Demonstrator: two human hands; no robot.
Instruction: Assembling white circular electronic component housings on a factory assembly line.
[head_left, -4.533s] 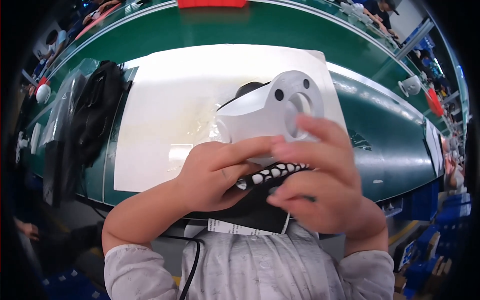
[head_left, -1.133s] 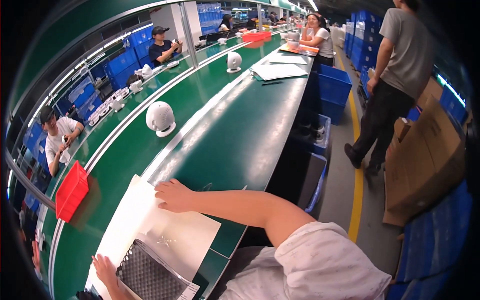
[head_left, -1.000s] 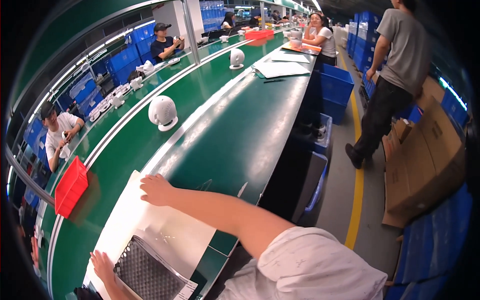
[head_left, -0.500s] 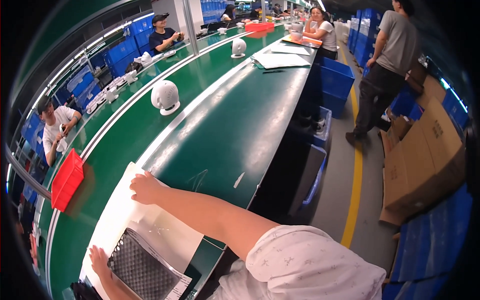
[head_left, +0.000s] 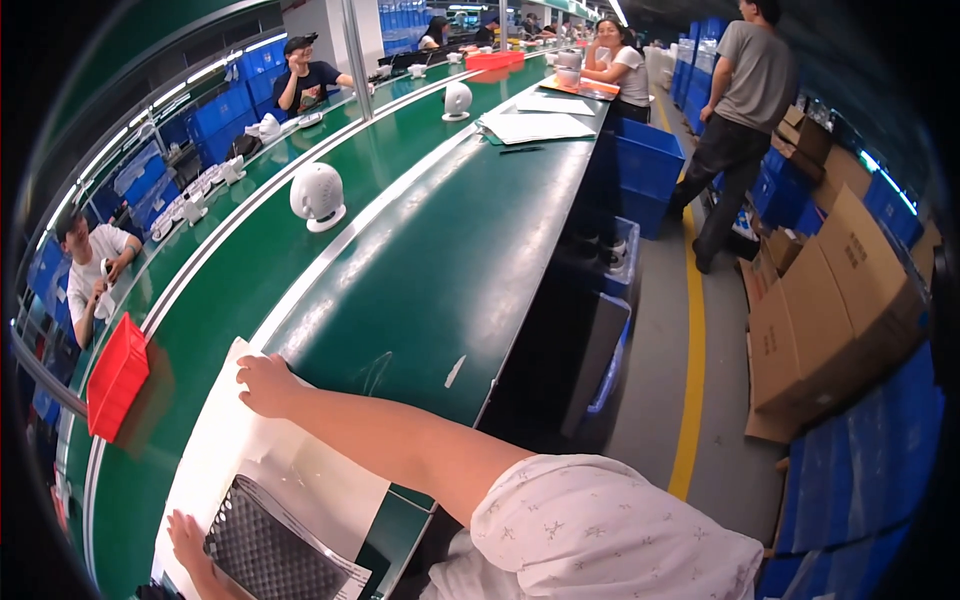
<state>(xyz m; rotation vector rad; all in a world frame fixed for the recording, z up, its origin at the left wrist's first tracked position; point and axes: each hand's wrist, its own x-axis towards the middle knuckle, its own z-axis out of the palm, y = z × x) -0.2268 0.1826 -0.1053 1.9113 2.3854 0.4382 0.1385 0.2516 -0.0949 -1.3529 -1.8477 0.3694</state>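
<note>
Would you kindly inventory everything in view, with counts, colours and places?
White sheet: one, white, lower left.
Textured piece: one, black, on the sheet.
Bench: one, dark green, centre.
Long strip: one, green, left of the bench.
Round-headed devices: two, white, on the strip.
Red bins: at least two, red, left and far back.
Papers: several, white, bench's far end.
Pen-like object: one, dark, beside the papers.
Blue bins: several, blue, left and right.
Cardboard boxes: several, brown, right.
Floor line: one, yellow, right.
Co-workers: at least four, mixed-colour tops, background.
Sleeve: one visible, patterned white, bottom.
Right hand: one, bare, at the sheet's far end.
Left hand: one, bare, on the sheet.
</note>
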